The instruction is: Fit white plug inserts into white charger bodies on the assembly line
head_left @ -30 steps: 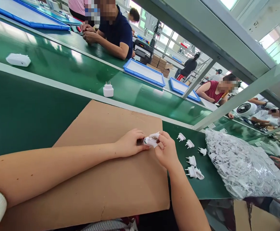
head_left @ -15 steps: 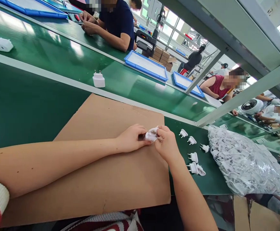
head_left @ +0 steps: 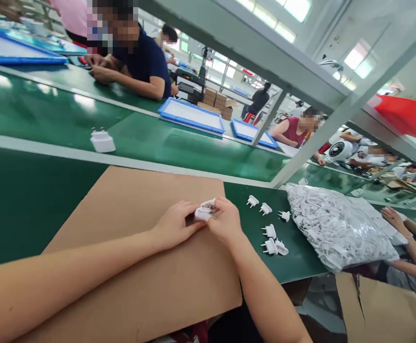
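Note:
Both hands meet over a brown cardboard sheet (head_left: 150,286) on the green table. Between them is a white plastic piece (head_left: 203,214). My left hand (head_left: 179,221) is closed on its left side, thumb and fingers pinching it. My right hand (head_left: 225,218) grips it from the right, its fingertips partly hiding it. Several white plug heads with pins, one of them (head_left: 269,231) near the middle of the group, lie on the table right of the cardboard.
A clear bag of white parts (head_left: 339,224) lies at the right, with another person's hand (head_left: 393,219) beside it. A white charger (head_left: 102,141) stands beyond the pale rail (head_left: 139,164). Blue-rimmed trays, co-workers and a slanting metal post (head_left: 300,152) are farther off.
The view has turned and shifted, so the scene appears farther left. Both hands still hold the white piece together. A red object now shows at the upper right.

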Tool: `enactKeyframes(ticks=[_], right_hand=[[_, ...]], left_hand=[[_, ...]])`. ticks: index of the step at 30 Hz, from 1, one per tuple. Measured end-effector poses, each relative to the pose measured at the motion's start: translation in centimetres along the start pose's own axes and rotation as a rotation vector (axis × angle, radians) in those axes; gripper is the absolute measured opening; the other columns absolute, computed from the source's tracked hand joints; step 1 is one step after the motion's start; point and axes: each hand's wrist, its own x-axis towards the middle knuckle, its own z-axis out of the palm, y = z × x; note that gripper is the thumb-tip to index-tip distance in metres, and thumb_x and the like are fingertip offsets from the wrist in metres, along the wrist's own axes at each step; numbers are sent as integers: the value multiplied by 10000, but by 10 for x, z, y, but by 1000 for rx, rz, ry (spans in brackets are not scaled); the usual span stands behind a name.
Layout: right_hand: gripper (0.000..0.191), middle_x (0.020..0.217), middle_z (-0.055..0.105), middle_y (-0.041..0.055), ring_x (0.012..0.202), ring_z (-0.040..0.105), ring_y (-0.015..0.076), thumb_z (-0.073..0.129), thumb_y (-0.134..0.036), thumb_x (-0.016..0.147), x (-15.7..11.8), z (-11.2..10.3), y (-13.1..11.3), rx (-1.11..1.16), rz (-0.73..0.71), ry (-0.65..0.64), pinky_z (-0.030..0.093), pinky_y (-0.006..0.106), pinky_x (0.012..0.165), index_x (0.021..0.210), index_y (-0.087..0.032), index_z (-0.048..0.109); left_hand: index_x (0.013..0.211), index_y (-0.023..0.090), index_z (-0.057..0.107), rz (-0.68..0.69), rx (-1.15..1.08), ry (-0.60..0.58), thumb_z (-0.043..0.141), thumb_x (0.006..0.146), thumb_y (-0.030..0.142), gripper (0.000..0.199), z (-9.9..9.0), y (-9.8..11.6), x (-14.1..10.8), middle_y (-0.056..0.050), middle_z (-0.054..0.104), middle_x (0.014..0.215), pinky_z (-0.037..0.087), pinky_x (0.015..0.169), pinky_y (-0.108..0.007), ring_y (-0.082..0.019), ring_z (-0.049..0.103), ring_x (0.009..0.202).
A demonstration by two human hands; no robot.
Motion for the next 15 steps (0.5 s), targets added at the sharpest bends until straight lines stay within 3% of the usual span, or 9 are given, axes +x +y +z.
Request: enactKeyframes(ticks=[3, 7, 9, 11, 13, 15], right_hand=[[239, 870, 656, -10, 839, 616, 159, 682, -111, 702, -2, 5, 2, 13, 18, 25, 494, 262, 770, 900, -234, 731], [336, 1040, 672, 16, 928, 643, 151, 709, -242, 797, 4, -8, 9, 101, 55, 53, 518, 267, 854, 1133, -227, 686], [398, 1160, 653, 72, 1062, 619, 204, 680, -309, 855, 8, -23, 17, -59, 151, 148, 499, 339, 943, 1237, -206, 636], [509, 1333, 575, 178, 1232, 531, 311, 700, -294, 836, 11, -39, 27, -355, 356, 210, 425, 471, 1044, 1311, -150, 587], [654, 1485, 421, 279, 1320, 442, 402, 730, -222, 782, 13, -50, 36, -567, 566, 169, 359, 565, 1078, 1385, -86, 517], [677, 1494, 389, 308, 1303, 453, 415, 712, -165, 771, 14, -55, 41, -616, 665, 102, 388, 552, 1048, 1399, -50, 488]], left_hand=[[1192, 205, 651, -6, 0, 14, 576, 875, 545, 471, 0, 1, -5, -101, 709, 1145, 521, 896, -388, -282, 645, 1019], [1156, 222, 664, -130, 0, -102, 584, 839, 638, 528, -7, 0, 5, -73, 739, 1063, 546, 779, -342, -270, 678, 906], [1165, 230, 651, -187, 36, -137, 597, 814, 667, 563, -14, 0, 23, -42, 745, 1030, 537, 744, -319, -247, 676, 837], [1185, 232, 628, -233, 119, -97, 594, 822, 649, 553, -24, 0, 48, -9, 738, 1012, 517, 743, -295, -224, 661, 815], [1211, 236, 599, -290, 235, -23, 566, 856, 620, 524, -35, -4, 78, 8, 720, 1042, 496, 739, -270, -208, 651, 837], [1213, 212, 585, -346, 395, 62, 523, 873, 624, 537, -44, -11, 110, -15, 707, 1059, 481, 697, -266, -216, 640, 838]])
